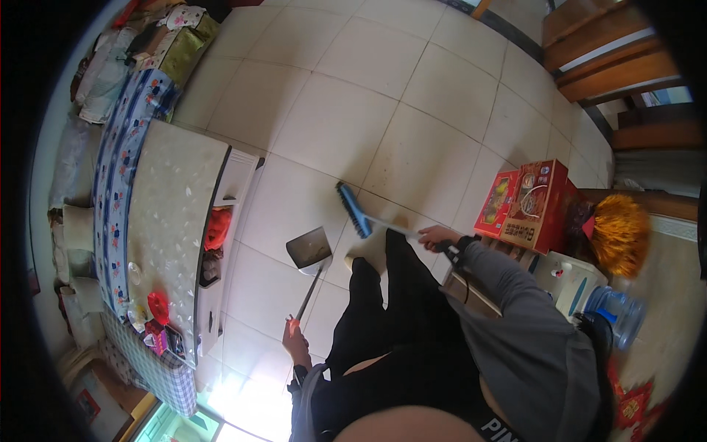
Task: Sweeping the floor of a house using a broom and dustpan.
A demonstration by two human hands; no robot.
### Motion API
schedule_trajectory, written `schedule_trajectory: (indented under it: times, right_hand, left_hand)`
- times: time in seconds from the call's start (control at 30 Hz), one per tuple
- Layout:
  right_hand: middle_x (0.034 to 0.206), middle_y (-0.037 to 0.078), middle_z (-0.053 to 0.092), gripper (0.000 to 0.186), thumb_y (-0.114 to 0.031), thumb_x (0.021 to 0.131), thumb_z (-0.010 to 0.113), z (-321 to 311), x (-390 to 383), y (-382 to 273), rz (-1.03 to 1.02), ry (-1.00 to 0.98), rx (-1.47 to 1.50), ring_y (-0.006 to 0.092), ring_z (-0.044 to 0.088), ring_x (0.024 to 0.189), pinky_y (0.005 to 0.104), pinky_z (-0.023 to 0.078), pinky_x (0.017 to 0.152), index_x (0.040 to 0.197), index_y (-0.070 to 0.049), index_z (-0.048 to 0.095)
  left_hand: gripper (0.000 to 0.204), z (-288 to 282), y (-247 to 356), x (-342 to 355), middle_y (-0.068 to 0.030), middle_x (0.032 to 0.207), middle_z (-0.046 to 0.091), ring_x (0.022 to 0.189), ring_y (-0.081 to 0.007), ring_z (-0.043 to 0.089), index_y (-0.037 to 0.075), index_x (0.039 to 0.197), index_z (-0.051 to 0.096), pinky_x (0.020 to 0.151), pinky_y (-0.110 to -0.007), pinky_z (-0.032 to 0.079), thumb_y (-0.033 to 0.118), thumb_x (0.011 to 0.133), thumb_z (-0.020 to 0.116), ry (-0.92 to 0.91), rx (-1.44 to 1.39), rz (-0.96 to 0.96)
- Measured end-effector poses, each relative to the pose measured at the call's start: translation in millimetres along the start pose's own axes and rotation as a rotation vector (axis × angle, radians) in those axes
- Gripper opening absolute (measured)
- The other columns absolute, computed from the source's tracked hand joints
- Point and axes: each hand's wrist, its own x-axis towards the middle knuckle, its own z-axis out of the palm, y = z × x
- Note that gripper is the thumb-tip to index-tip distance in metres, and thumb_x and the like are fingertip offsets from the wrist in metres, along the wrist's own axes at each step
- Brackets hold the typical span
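My left hand (295, 346) is closed around the long handle of a grey dustpan (310, 243), whose pan lies on the tiled floor in front of my left foot. Small bits of dark debris seem to be in the pan. In my right hand (437, 238) is the pale handle of a broom (355, 211). Its blue bristled head rests on the tiles to the right of the dustpan, with a gap between the two. Faint specks lie on the floor (390, 166) beyond the broom head.
A low cabinet table (177, 173) with an open compartment runs along the left, beside a cloth-covered seat (121, 166). Red gift boxes (541, 202), a water dispenser (563, 276) with a blue bottle (618, 313) and an orange feather duster (620, 234) stand at the right. Wooden furniture (600, 44) is at the far right.
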Motion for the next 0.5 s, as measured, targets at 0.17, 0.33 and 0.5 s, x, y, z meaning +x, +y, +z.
schedule_trajectory:
  times: [0.17,0.33,0.5]
  right_hand:
    - [0.061,0.005,0.053,0.05,-0.007,0.072,0.06,-118.1,7.6,-75.4,-0.168,0.183,-0.613,0.011,0.049,0.048,0.0251,0.038,0.038,0.117,0.0,0.041]
    - [0.057,0.004,0.051,0.024,-0.008,0.069,0.057,-161.6,19.8,-155.0,-0.86,0.113,-1.557,0.0117,0.05,0.045,0.0252,0.039,0.038,0.091,0.002,0.053]
    - [0.049,0.009,0.051,0.006,-0.005,0.067,0.052,-109.9,6.2,-170.6,-0.376,0.188,-0.521,0.0146,0.051,0.041,0.0269,0.039,0.038,0.067,0.0,0.048]
  left_hand:
    - [0.03,26.9,-6.1,-20.1,-0.0017,0.07,0.057,0.035,-0.0025,0.033,0.003,0.107,0.051,0.03,-0.018,0.025,0.005,0.078,0.046,0.079,0.029,-0.054]
    - [0.025,52.0,-7.4,-48.7,0.0039,0.047,0.036,0.032,-0.0032,0.03,0.006,0.1,0.055,0.029,-0.018,0.023,0.007,0.077,0.047,0.268,-0.059,-0.109]
    - [0.025,66.3,-6.5,-68.3,0.0043,0.045,0.035,0.032,-0.004,0.029,0.006,0.1,0.056,0.029,-0.018,0.023,0.009,0.076,0.049,0.332,-0.115,-0.098]
